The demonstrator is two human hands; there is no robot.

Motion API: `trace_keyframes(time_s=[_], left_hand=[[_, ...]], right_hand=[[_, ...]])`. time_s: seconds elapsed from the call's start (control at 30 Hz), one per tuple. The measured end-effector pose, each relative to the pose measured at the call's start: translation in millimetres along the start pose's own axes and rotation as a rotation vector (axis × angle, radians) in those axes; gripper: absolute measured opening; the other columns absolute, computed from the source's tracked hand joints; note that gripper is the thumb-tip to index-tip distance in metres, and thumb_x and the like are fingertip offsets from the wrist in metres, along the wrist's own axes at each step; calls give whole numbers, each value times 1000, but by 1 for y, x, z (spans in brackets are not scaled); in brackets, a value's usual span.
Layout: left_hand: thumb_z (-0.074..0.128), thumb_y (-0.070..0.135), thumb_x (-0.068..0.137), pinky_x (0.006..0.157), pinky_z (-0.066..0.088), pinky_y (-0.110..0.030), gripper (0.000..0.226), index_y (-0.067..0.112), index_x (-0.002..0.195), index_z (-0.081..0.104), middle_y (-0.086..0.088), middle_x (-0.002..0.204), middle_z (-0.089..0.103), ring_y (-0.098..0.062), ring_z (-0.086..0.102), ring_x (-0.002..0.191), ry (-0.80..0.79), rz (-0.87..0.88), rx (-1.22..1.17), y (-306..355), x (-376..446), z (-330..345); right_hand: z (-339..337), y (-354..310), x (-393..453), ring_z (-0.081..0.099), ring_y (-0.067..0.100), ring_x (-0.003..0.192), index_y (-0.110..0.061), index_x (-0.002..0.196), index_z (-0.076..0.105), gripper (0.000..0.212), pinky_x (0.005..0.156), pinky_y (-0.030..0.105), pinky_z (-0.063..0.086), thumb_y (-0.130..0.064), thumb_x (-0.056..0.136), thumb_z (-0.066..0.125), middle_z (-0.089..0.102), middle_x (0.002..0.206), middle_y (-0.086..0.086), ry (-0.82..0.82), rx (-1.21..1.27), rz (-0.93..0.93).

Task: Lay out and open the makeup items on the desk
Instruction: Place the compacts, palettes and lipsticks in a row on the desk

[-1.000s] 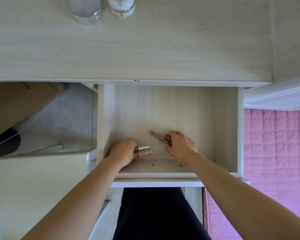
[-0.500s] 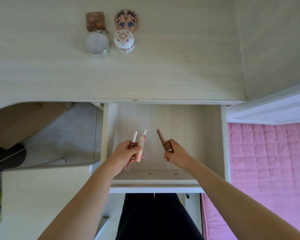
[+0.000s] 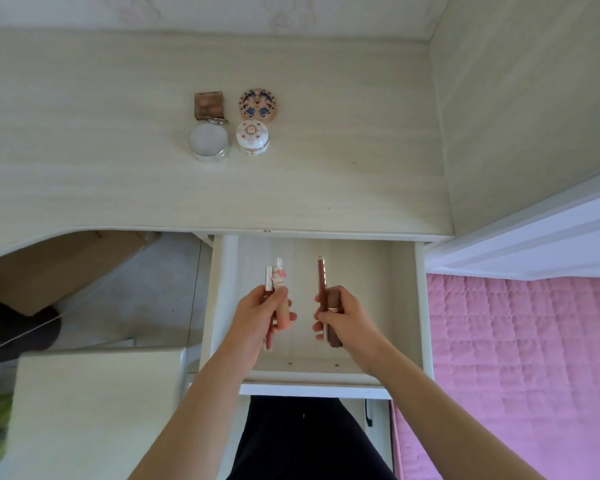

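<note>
My left hand point(image 3: 260, 315) grips two slim makeup tubes point(image 3: 274, 282), one silver-capped, one peach with a white decorated cap, above the open drawer point(image 3: 407, 306). My right hand point(image 3: 343, 317) holds a long brown makeup pencil point(image 3: 321, 278) together with a brown lipstick tube point(image 3: 333, 336). On the pale desk point(image 3: 326, 188) farther back sit a brown square compact point(image 3: 208, 104), a round patterned compact point(image 3: 258, 105), a round silver tin point(image 3: 208, 145) and a small white decorated jar point(image 3: 252, 137).
A pink quilted bed point(image 3: 520, 358) lies to the right beside a white frame point(image 3: 534, 233). A cardboard box point(image 3: 49, 268) and a cable lie under the desk on the left. A white cabinet top point(image 3: 90, 410) sits near left.
Both hands have lifted out of the drawer with the items they picked up. The view has tilted up, bringing the four items on the desk into sight.
</note>
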State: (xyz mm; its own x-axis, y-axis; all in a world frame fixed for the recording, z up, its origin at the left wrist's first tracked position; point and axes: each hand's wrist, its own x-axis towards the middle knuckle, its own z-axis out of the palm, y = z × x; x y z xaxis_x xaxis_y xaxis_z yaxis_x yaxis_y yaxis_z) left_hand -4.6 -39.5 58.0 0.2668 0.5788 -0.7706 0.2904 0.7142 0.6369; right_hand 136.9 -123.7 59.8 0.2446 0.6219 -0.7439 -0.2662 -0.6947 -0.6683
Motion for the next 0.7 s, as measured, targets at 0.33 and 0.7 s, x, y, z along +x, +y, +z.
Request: trace_keyframes(time_s=[0.33,0.7], left_hand=[[55,29,96,78,52,-40,30,0,101,63,-14,91,69,-19,65,74,50,119,-43,50,3,31],[46,18,100,76,55,-37,22,3,103,62,-12,90,69,-24,66,74,32,154,-73,145,71,46]], right_hand=[[-15,-64,-6,67,18,71,-10,103,53,10,78,50,58,-16,96,52,63,82,8,73,138,-95],[-27,-145,64,68,17,75,-13,88,54,9,72,46,60,-20,94,54,61,81,3,277,20,-123]])
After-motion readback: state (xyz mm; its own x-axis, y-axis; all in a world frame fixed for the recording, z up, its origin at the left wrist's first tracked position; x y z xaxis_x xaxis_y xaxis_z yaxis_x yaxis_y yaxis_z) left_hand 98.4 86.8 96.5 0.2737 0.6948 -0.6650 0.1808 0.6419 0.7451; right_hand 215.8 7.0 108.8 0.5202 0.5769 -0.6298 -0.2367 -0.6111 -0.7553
